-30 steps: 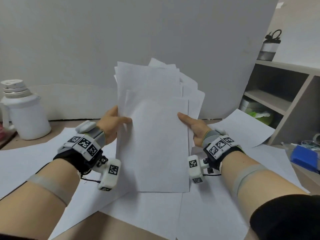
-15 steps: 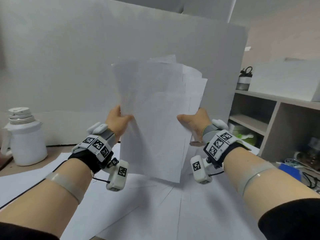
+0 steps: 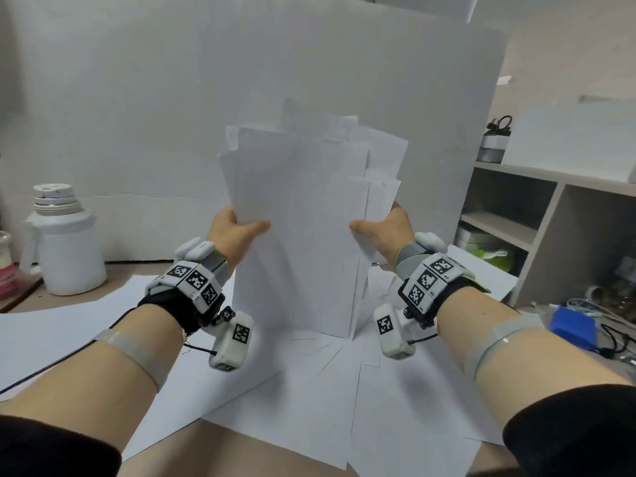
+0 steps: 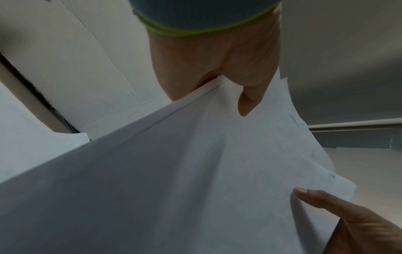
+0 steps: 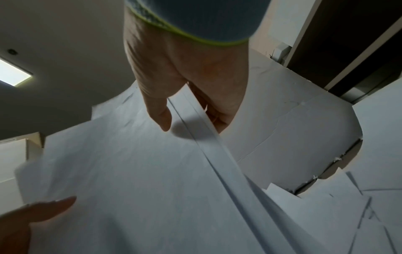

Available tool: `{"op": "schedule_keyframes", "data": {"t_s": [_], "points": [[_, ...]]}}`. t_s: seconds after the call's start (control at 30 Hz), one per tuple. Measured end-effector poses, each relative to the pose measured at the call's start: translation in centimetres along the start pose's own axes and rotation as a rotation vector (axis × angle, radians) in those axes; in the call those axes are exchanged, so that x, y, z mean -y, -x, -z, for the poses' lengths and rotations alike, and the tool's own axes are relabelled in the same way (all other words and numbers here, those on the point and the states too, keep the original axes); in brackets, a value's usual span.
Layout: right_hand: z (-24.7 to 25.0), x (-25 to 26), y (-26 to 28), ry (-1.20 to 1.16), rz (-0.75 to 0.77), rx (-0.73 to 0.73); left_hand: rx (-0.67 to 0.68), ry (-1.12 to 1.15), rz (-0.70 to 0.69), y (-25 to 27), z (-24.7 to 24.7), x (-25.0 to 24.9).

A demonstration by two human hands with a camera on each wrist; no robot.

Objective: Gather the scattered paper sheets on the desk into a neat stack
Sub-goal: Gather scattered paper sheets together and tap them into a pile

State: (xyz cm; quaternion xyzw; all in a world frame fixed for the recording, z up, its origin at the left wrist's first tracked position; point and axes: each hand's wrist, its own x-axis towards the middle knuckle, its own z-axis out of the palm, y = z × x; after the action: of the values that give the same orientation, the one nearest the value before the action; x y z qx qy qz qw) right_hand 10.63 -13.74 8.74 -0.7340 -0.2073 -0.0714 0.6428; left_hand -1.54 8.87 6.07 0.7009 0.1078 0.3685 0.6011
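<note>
1. The person is holding a bundle of paper sheets (image 3: pixel 303 218) upright in front of the chest, its lower edge hanging just above the loose sheets (image 3: pixel 395 425) that are lying spread over the table (image 3: pixel 220 452).
2. The left hand (image 3: pixel 234 232) is gripping the bundle's left edge, thumb lying across the front sheet; the right hand (image 3: pixel 385 235) is gripping the right edge the same way. The two hands are sitting apart, one at each side, at about the same height.
3. From the head view the top edges are showing uneven, with several sheets poking out higher and to the right.
4. The left wrist view is showing what the head view hides: the edge of the bundle (image 4: pixel 195 154) running into the crook between thumb and palm of the left hand (image 4: pixel 215 60), with the other hand's thumb (image 4: pixel 322 201) pressing the far side.
5. The right wrist view is showing the right hand (image 5: pixel 187 68) clamping the edges of the sheets (image 5: pixel 130 171), with fingers curling behind the paper.
6. A white jug (image 3: pixel 65 246) is standing at the left of the table, and a shelf unit (image 3: pixel 550 215) is standing to the right.
</note>
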Motion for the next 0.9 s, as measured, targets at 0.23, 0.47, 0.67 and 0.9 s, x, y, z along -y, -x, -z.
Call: {"op": "schedule_keyframes", "data": {"t_s": [0.23, 0.47, 0.67, 0.9], "points": [[-0.7, -0.6, 0.1, -0.021, -0.050, 0.008, 0.019, 0.011, -0.024, 0.2, 0.1, -1.1], [-1.8, -2.0, 0.6, -0.054, -0.171, 0.009, 0.013, 0.045, 0.086, 0.6, 0.2, 0.2], [-2.5, -2.2, 1.0, -0.052, -0.125, 0.011, 0.012, -0.001, 0.066, 0.4, -0.4, 0.3], [-2.2, -0.9, 0.5, -0.052, -0.075, 0.008, 0.000, -0.007, 0.016, 0.0, -0.5, -0.3]]}}
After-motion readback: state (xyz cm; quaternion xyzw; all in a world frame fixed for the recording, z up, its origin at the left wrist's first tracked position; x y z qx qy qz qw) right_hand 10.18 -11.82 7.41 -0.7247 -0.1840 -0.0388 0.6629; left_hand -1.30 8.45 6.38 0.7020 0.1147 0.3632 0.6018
